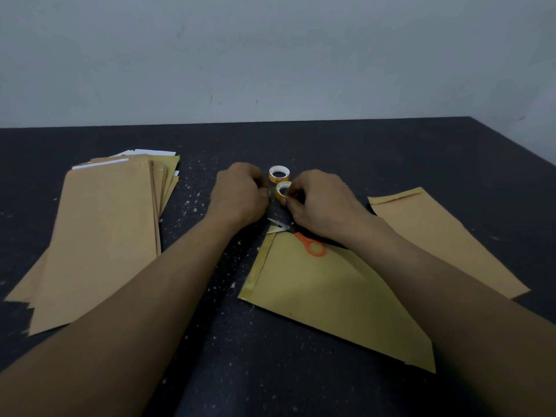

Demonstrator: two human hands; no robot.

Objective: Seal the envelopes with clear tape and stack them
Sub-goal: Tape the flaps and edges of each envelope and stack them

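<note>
Both my hands meet over a small tape roll (283, 189) at the table's middle. My right hand (319, 203) pinches the roll from the right. My left hand (240, 194) has its fingertips curled at the roll's left edge; what they hold is hidden. A second tape roll (279, 173) lies just behind. A brown envelope (325, 293) lies under my right forearm, its flap edge to the left. Orange-handled scissors (304, 240) rest on its top corner. A stack of brown envelopes (102, 233) sits on the left, and a single envelope (445, 236) on the right.
The dark table (270, 356) is speckled with small white paper scraps. White sheets (150, 152) stick out behind the left stack. A grey wall rises behind the table's far edge, and the table's right edge slants away at the upper right.
</note>
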